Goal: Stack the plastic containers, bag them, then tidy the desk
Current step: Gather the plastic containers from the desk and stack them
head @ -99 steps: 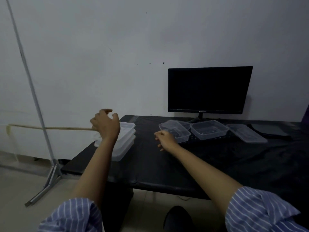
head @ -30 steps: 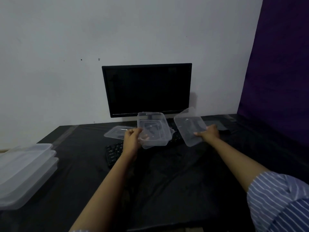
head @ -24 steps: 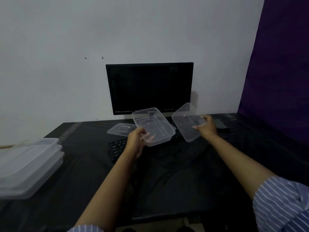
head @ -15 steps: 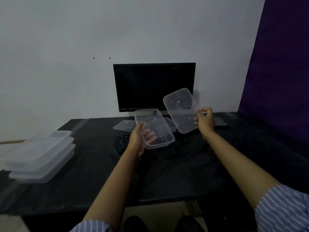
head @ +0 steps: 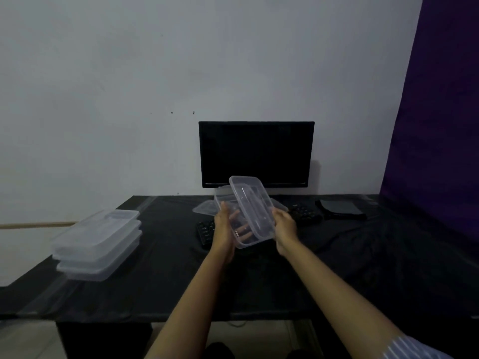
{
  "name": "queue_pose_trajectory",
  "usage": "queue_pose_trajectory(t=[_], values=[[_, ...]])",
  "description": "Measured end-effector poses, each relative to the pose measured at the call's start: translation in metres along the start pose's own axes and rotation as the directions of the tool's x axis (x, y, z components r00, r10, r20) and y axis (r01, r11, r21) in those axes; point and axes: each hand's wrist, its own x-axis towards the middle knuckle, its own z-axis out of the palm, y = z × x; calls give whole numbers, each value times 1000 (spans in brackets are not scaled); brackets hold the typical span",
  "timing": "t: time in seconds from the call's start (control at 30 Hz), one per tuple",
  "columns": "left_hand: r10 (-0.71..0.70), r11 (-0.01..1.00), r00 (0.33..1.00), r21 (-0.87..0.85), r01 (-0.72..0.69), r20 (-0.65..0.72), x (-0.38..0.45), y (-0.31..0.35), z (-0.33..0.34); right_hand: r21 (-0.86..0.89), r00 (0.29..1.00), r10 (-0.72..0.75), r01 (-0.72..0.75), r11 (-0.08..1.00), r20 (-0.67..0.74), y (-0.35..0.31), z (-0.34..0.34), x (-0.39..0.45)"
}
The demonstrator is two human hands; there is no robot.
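Head view shows a pale wall behind a dark-covered desk (head: 363, 268), a black monitor (head: 256, 154), and a pile of clear containers (head: 97, 243) at the desk's left end. Above the keyboard (head: 206, 230), the left hand (head: 225, 229) cradles one tub (head: 234, 216) while the right hand (head: 283, 226) grips another tub (head: 252, 203) by its rim, tilting it in. They look light, thin, flexible and slick; rims seem safest.
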Motion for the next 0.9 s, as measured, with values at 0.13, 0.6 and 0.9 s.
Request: queue_pose_trajectory(t=[0.13, 0.6, 0.9], values=[[117, 991, 993, 59, -117, 6, 0, 3, -5, 10, 1000, 20, -20, 1000, 4, 3, 12, -8], [141, 963, 973, 203, -177, 182, 3, -1, -19, -63, 998, -61, 59, 996, -32, 10, 23, -16], [31, 965, 938, 235, -118, 344, -9, 15, -17, -348, 997, 27, -1, 938, 70, 1, 4, -12]])
